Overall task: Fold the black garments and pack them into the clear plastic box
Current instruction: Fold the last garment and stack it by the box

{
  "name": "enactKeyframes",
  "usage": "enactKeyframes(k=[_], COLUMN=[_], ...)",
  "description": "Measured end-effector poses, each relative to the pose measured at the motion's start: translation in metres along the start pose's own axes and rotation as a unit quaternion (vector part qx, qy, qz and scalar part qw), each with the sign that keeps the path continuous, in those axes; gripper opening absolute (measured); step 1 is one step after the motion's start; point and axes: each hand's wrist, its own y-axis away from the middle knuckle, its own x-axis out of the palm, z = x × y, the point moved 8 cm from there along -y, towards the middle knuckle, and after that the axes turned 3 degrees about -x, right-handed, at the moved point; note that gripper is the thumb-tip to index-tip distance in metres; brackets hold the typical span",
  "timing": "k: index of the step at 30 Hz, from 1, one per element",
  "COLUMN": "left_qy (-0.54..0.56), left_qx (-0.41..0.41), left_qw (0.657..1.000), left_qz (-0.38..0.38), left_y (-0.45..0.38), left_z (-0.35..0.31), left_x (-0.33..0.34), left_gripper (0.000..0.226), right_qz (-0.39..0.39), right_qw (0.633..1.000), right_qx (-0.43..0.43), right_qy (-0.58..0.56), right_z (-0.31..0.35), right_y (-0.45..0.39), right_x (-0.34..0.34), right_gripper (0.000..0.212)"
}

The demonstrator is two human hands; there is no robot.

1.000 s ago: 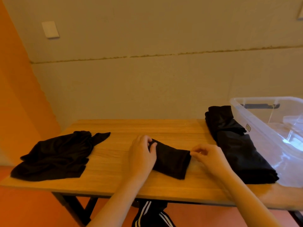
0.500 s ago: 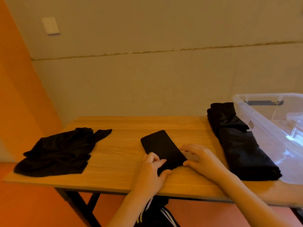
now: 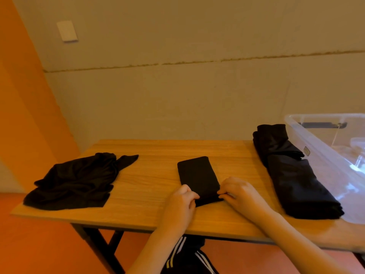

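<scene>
both hands (image 3: 209, 198) pinch the folded garment (image 3: 197, 177) between loose pile (image 3: 79, 180) and stack (image 3: 292, 175).

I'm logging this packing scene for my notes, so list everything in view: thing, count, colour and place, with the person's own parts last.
small folded garment: 1, black, table centre, near end held by both hands
crumpled garment: 1, black, left side of table, unfolded
folded garment stack: 1 stack, count of pieces unclear, black, right side of table beside the box
clear plastic box: 1, transparent, right edge of table, no black garments visible inside
table: 1, light wood top, dark legs
wall plate: 1, white, upper left wall
trousers: black with white stripes, below table edge
left hand: 1, pinches the garment's near left corner
right hand: 1, pinches the near right corner
</scene>
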Motion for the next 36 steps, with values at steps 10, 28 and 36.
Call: enactKeyframes(k=[10, 28, 36], left_qy=[-0.035, -0.129, 0.076], left_qx=[0.045, -0.241, -0.364], left_qw=[0.996, 0.948, 0.928], left_qz=[0.068, 0.161, 0.029], left_y=[-0.003, -0.058, -0.060], left_z=[-0.006, 0.053, 0.061], left_x=[-0.005, 0.044, 0.030], left_gripper=[0.022, 0.070, 0.071], right_qz=[0.139, 0.262, 0.241], right_qw=[0.990, 0.934, 0.934], right_qx=[-0.001, 0.237, 0.262], right_qy=[0.035, 0.048, 0.037], right_z=[0.013, -0.028, -0.025], right_y=[0.001, -0.052, -0.033], right_x=[0.003, 0.070, 0.059], right_gripper=[0.025, 0.058, 0.056])
